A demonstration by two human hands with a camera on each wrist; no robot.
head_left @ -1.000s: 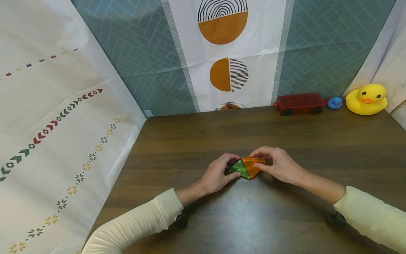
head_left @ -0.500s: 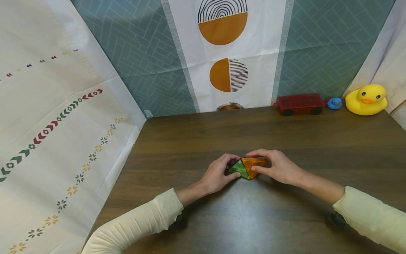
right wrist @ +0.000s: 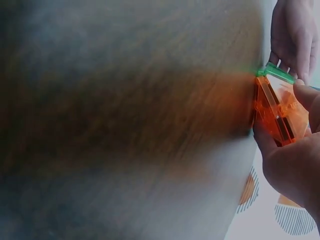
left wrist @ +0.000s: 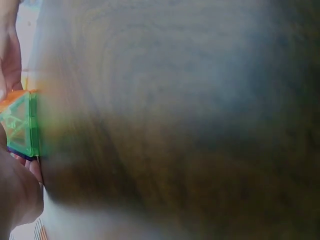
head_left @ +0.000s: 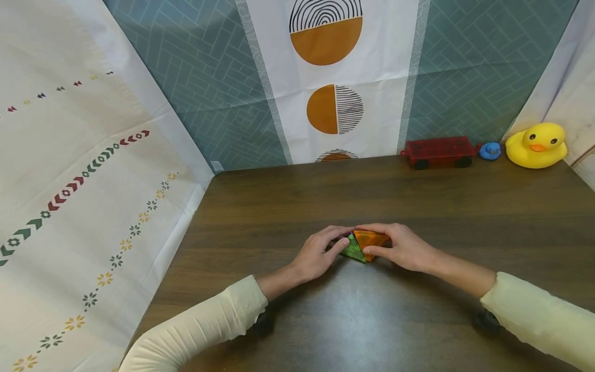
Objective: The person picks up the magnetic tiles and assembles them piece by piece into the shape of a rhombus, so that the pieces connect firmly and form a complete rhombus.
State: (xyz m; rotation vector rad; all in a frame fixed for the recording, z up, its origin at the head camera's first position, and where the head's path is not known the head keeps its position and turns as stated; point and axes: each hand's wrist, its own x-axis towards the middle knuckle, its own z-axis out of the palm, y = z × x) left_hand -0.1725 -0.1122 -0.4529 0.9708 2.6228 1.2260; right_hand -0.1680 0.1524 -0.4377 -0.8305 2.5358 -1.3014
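Translucent magnetic tiles lean together on the wooden table, edges touching. A green triangular tile (head_left: 354, 251) faces me on the left, an orange triangular tile (head_left: 372, 238) on the right. A sliver of purple shows behind the green one, mostly hidden. My left hand (head_left: 315, 256) holds the green side, thumb on its face and fingers behind. My right hand (head_left: 411, 248) grips the orange side, thumb low on its face and fingers round the back. The left wrist view shows the green tile (left wrist: 21, 125) at its left edge; the right wrist view shows orange tile edges (right wrist: 274, 112).
Along the table's back right stand a red toy wagon (head_left: 439, 151), a small blue duck (head_left: 490, 151) and a large yellow duck (head_left: 536, 146). Patterned cloth (head_left: 223, 77) hangs behind the table (head_left: 279, 201), and white cloth (head_left: 93, 206) hangs on the left.
My right hand has shifted left along the orange tile, its fingertips now near the left hand's. My left thumb has moved up the green tile. The tiles have hardly moved.
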